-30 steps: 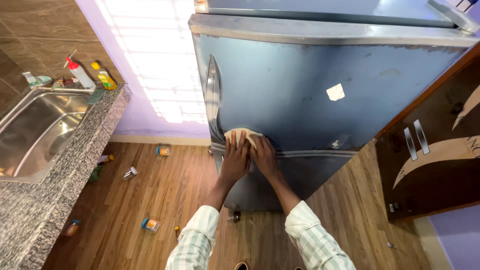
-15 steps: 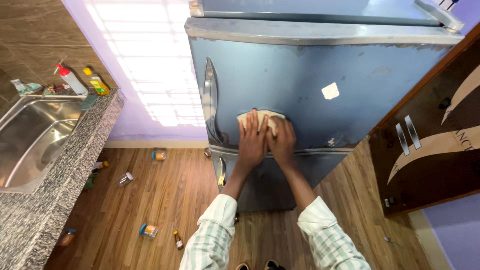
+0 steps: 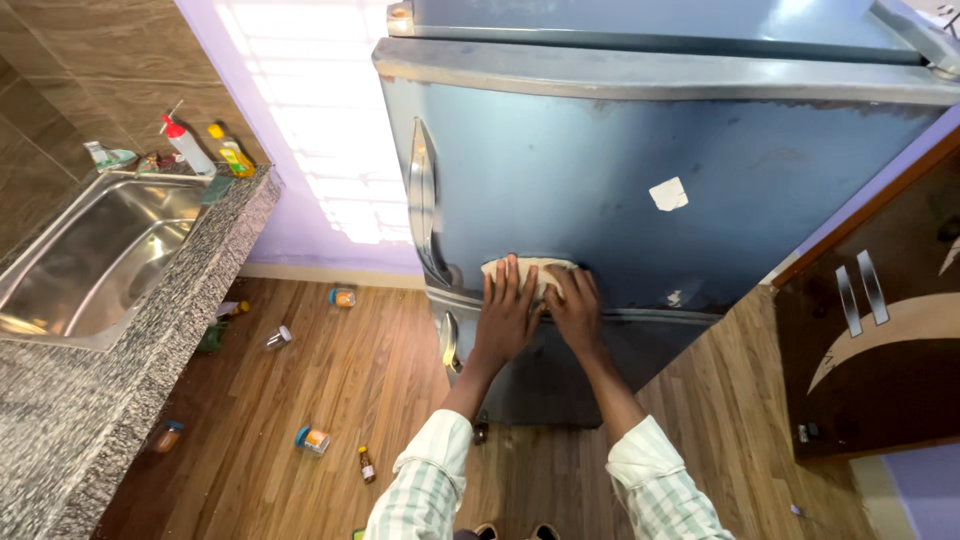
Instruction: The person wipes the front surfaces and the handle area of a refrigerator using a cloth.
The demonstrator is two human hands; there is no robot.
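A tall blue-grey fridge (image 3: 620, 150) stands in front of me, its door faintly streaked and marked with a small white sticker (image 3: 668, 193). A pale beige cloth (image 3: 528, 270) lies flat against the lower part of the upper door. My left hand (image 3: 507, 312) presses on it with fingers spread, and my right hand (image 3: 573, 308) presses beside it, overlapping the cloth's right end. Both hands sit just above the seam between the two doors, right of the long curved door handle (image 3: 424, 200).
A granite counter (image 3: 120, 370) with a steel sink (image 3: 95, 260) runs along the left, bottles at its far end. Small jars and bottles (image 3: 313, 438) lie scattered on the wooden floor. A dark brown cabinet (image 3: 880, 330) stands at the right.
Both hands slid the cloth up and to the right on the fridge door, then back down to just above the door seam.
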